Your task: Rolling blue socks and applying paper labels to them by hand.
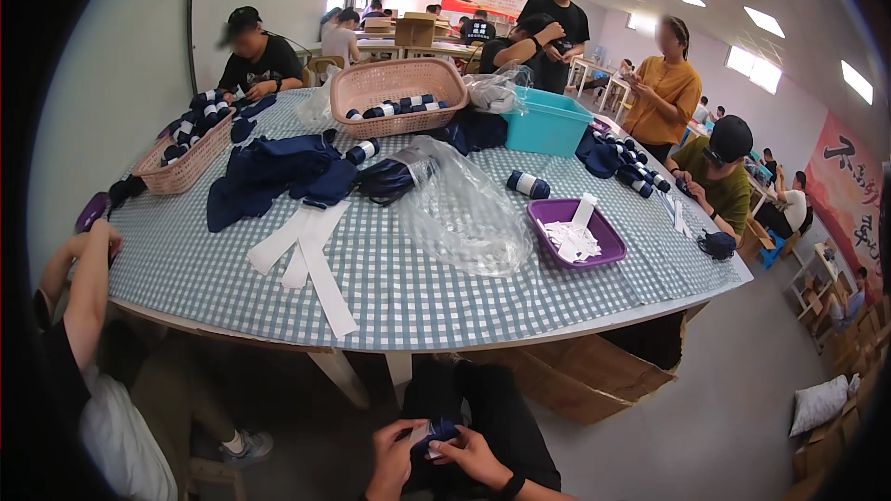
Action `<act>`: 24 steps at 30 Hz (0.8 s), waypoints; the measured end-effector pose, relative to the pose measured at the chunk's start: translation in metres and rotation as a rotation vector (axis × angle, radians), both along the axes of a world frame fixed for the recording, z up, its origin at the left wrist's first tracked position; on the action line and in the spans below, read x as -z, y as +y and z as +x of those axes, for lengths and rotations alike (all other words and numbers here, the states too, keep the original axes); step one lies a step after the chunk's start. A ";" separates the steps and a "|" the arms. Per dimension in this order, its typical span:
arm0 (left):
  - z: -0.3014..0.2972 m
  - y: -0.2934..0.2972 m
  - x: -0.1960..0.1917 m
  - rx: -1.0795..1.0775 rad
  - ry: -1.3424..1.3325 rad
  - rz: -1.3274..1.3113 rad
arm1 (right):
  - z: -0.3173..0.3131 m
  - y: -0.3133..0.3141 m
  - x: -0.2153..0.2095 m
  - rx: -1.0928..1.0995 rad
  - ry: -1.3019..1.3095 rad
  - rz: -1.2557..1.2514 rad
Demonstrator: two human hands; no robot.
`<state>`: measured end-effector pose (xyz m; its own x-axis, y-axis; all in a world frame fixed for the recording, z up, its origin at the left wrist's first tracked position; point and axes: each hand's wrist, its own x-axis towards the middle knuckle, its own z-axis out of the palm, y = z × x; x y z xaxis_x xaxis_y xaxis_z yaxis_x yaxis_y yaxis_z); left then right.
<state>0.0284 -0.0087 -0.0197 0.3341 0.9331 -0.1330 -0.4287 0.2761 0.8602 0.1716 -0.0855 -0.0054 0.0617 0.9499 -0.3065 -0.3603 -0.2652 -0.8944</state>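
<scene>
Over my lap, below the table's front edge, I hold a small rolled navy cloth bundle (445, 429) with a white paper band (421, 432) around part of it. My left hand (393, 453) grips its left end, fingers curled. My right hand (471, 456), with a black wristband, pinches it from the right, thumb on top. On the table ahead lie several long white paper strips (325, 288). A similar banded navy roll (528, 185) rests near a purple tray (608, 255) of small white paper pieces (571, 241).
The checked tablecloth (418, 301) bears a clear plastic bag (473, 223), loose navy cloth (269, 176), a pink basket (399, 83) of rolls, another basket (153, 172) and a turquoise bin (548, 125). A cardboard box (575, 376) stands under the table. Co-workers sit around it; one person's arm (85, 292) reaches in at left.
</scene>
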 end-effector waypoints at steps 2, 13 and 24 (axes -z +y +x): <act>-0.001 -0.001 0.005 -0.008 -0.037 -0.056 | 0.001 0.000 -0.003 -0.031 0.018 -0.037; -0.003 -0.006 0.015 -0.026 0.052 -0.153 | -0.003 -0.006 -0.002 -0.103 -0.116 -0.241; 0.020 -0.003 0.002 0.034 -0.101 -0.277 | -0.015 -0.007 -0.030 0.282 0.049 -0.171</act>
